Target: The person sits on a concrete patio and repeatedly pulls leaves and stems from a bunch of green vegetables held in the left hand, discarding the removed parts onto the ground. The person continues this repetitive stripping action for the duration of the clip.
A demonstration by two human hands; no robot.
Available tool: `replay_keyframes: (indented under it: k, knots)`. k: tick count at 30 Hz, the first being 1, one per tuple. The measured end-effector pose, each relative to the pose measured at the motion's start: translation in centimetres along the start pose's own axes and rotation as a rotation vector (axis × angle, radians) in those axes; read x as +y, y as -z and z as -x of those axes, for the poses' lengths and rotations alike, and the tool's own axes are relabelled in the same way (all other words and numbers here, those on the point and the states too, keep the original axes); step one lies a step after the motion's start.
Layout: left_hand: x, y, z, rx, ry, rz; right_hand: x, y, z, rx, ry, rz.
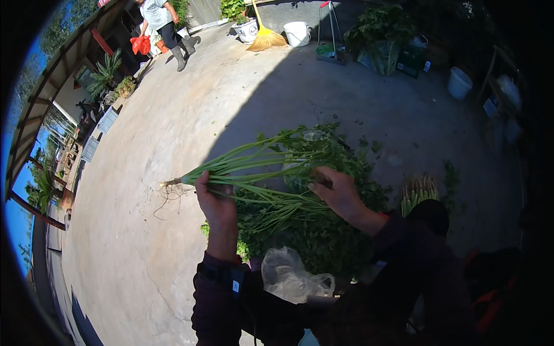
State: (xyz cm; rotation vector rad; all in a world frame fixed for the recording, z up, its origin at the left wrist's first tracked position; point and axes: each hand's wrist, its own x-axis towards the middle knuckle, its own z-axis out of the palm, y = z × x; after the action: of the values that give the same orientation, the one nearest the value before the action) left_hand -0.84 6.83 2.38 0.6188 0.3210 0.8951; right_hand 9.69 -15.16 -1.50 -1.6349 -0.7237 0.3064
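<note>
My left hand (216,199) grips a rooted bunch of long green leafy-vegetable stalks (246,162), probably celery, just above its base. Thin brown roots (171,194) hang from that base, which points left. The stalks fan out rightward to their leaves. Curled fingers of my right hand (339,190) are at the leafy end; whether they pinch a stem or leaf is hidden. Beneath both hands spreads a heap of cut green leaves (320,235). A clear plastic bag (288,274) lies at the near side of this heap.
A bundle of trimmed stalks (417,192) sits by my right arm. White buckets (297,34), a straw broom (265,38) and bagged greens (383,52) stand along the far side. A person in boots (166,30) carries a red bag (140,45) at the far left of the concrete yard (143,142).
</note>
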Motion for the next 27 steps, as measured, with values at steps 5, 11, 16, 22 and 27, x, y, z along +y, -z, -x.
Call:
replay_keyframes:
  k: [5,11,16,22,27]
  knots:
    - [-0.6,0.2,0.2,-0.027,0.038,-0.016,-0.4,-0.3,-0.3,-0.082,-0.129,-0.354]
    - [-1.2,0.2,0.4,0.039,0.045,-0.030,-0.4,-0.7,-0.2,0.053,-0.389,-0.664]
    - [-1.1,0.6,0.5,-0.068,0.028,-0.070,1.0,-0.3,-0.2,0.006,-0.323,-0.711]
    - [-1.5,0.7,0.7,0.036,0.062,-0.096,1.4,-1.1,0.4,-0.102,-0.244,-0.302]
    - [-1.1,1.6,0.3,-0.089,-0.004,-0.166,2.7,-1.2,0.6,-0.066,0.090,0.112]
